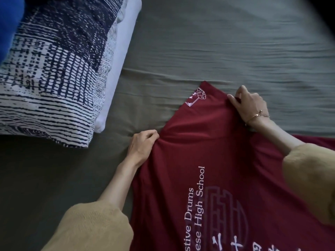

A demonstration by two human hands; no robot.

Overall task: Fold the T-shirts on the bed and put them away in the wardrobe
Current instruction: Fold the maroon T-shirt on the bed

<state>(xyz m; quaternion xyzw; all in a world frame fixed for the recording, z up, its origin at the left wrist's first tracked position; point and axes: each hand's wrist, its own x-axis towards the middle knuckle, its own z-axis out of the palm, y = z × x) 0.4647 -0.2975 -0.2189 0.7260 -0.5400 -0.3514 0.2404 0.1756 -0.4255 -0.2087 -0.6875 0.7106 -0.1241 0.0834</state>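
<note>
1. The red T-shirt lies on the bed, print upward.
2. Our left hand and right hand each pinch its far edge.
3. We should pull evenly, so the fabric lies flat before folding.

The red T-shirt runs off the bottom and right edges, so its printed words are cut short and its lower part is unseen. The patterned pillow is cut by the left edge. The right hand's fingertips are tucked into the cloth.
</note>
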